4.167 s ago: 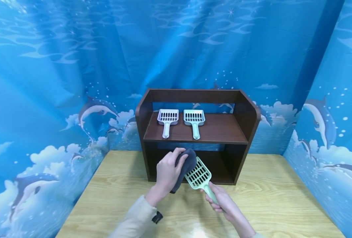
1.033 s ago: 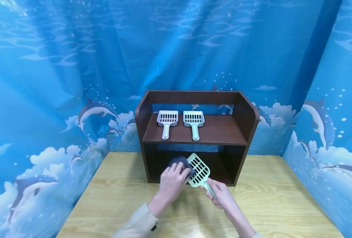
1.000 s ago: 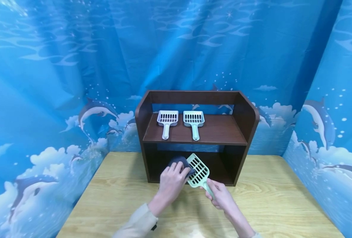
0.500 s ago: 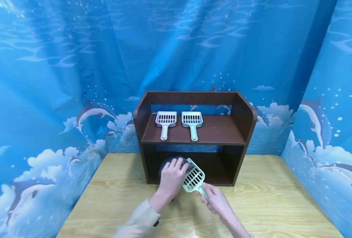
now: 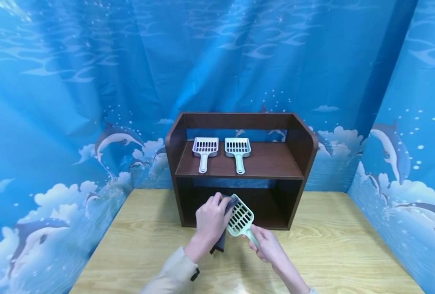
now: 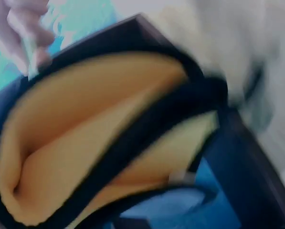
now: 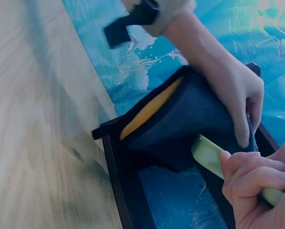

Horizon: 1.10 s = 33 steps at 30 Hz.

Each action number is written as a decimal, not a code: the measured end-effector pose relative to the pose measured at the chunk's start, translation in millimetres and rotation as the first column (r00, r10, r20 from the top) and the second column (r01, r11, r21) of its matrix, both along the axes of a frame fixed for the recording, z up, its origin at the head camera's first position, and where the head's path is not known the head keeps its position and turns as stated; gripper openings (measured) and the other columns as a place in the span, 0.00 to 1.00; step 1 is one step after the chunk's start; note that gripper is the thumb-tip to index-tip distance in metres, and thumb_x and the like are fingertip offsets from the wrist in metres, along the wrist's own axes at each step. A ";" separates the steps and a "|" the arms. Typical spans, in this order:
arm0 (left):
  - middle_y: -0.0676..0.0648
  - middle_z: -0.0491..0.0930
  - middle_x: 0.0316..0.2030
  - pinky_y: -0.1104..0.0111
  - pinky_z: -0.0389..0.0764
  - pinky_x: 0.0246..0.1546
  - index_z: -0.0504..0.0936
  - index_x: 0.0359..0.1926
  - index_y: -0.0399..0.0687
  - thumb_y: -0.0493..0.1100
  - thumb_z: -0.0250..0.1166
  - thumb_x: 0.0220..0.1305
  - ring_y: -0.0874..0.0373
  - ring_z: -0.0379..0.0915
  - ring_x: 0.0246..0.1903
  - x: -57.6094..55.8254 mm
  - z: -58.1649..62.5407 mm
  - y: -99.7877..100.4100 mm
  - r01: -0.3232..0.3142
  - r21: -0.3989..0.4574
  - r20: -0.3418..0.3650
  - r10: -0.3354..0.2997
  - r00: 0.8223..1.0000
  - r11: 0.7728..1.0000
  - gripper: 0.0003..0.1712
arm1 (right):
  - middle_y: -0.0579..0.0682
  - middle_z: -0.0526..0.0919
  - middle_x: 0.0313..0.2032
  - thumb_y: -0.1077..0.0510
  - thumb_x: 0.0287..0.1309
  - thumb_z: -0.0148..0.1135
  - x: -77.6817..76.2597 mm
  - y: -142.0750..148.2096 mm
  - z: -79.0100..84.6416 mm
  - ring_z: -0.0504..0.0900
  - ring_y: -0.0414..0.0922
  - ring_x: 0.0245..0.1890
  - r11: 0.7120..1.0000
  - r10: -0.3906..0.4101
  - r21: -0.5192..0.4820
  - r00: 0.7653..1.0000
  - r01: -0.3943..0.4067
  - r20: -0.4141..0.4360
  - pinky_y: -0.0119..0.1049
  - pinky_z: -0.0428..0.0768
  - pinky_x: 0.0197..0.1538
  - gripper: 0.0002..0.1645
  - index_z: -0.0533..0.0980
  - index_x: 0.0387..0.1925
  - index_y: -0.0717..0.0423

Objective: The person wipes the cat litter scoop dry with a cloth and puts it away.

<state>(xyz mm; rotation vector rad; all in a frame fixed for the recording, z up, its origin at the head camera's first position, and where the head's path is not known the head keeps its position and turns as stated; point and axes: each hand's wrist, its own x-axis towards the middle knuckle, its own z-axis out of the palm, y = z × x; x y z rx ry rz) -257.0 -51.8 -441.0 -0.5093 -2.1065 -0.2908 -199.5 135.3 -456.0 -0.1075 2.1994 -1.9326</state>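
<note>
My left hand [image 5: 210, 216] grips a dark navy cloth [image 5: 221, 241] against the upper left edge of a pale green litter scoop [image 5: 253, 238]. In the left wrist view, the cloth's yellow-orange inner side [image 6: 85, 138] bulges open, edged with dark trim. My right hand [image 5: 268, 247] holds the scoop by its handle, with the slotted head tilted up and left, in front of the shelf's lower compartment. The right wrist view shows the folded cloth [image 7: 180, 119] covering most of the scoop's head, leaving a green corner [image 7: 209, 155] visible beside the right fingers.
A dark brown two-tier shelf [image 5: 276, 159] stands on the light wooden table [image 5: 335, 241]. On its upper tier lie a whitish litter scoop [image 5: 203, 163] and a pale green one [image 5: 239, 163], side by side, handles forward. A blue dolphin-print curtain [image 5: 217, 61] hangs behind.
The cloth has shifted from above and behind my left fingers to hanging below that hand. Both hands and the scoop sit slightly farther left than a second ago; the grips are the same.
</note>
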 end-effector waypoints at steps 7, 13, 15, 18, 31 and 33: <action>0.53 0.77 0.32 0.67 0.75 0.18 0.89 0.35 0.54 0.44 0.84 0.41 0.58 0.76 0.28 -7.0 6.9 2.9 -0.020 -0.030 -0.046 0.019 0.999 0.999 0.17 | 0.44 0.69 0.18 0.48 0.80 0.41 7.5 -7.5 2.4 0.56 0.33 0.11 0.999 -0.032 0.032 0.999 0.032 -0.014 0.25 0.54 0.15 0.29 0.75 0.53 0.70; 0.54 0.78 0.33 0.69 0.74 0.22 0.89 0.34 0.54 0.45 0.83 0.40 0.57 0.76 0.30 -7.2 -1.2 14.4 0.006 -0.116 -0.103 -0.018 0.994 0.993 0.16 | 0.44 0.69 0.18 0.48 0.81 0.41 6.7 -11.8 5.8 0.57 0.34 0.10 0.998 -0.045 0.038 0.998 0.047 -0.044 0.26 0.55 0.14 0.27 0.76 0.47 0.68; 0.54 0.79 0.34 0.69 0.74 0.24 0.89 0.35 0.54 0.46 0.81 0.42 0.58 0.76 0.31 -6.0 -2.7 18.0 0.031 -0.155 -0.098 -0.046 0.994 0.987 0.15 | 0.44 0.69 0.18 0.47 0.81 0.41 5.2 -11.7 6.3 0.57 0.34 0.10 0.998 -0.046 0.044 0.997 0.048 -0.058 0.26 0.56 0.14 0.27 0.76 0.44 0.67; 0.56 0.78 0.34 0.70 0.75 0.26 0.90 0.36 0.56 0.46 0.80 0.46 0.59 0.76 0.33 -3.1 -3.3 22.0 0.096 -0.200 -0.063 -0.111 0.992 0.975 0.13 | 0.45 0.69 0.18 0.47 0.80 0.42 2.9 -9.7 6.1 0.57 0.34 0.10 0.997 -0.055 0.049 0.996 0.058 -0.063 0.26 0.56 0.14 0.27 0.77 0.43 0.66; 0.55 0.78 0.33 0.68 0.73 0.27 0.91 0.40 0.59 0.49 0.80 0.52 0.58 0.76 0.34 -5.6 2.4 14.1 0.120 -0.181 -0.026 -0.127 0.992 0.976 0.13 | 0.45 0.69 0.17 0.49 0.80 0.43 -1.6 -4.3 6.9 0.57 0.35 0.10 0.996 -0.058 0.065 0.996 0.062 -0.067 0.26 0.54 0.15 0.26 0.78 0.47 0.67; 0.54 0.78 0.33 0.68 0.73 0.26 0.91 0.41 0.58 0.49 0.81 0.51 0.57 0.76 0.33 -9.5 2.6 9.3 0.086 -0.149 -0.036 -0.092 0.995 0.985 0.14 | 0.45 0.70 0.17 0.49 0.80 0.43 -0.7 -5.1 7.4 0.58 0.35 0.11 0.995 -0.066 0.077 0.995 0.071 -0.068 0.26 0.55 0.15 0.25 0.79 0.47 0.66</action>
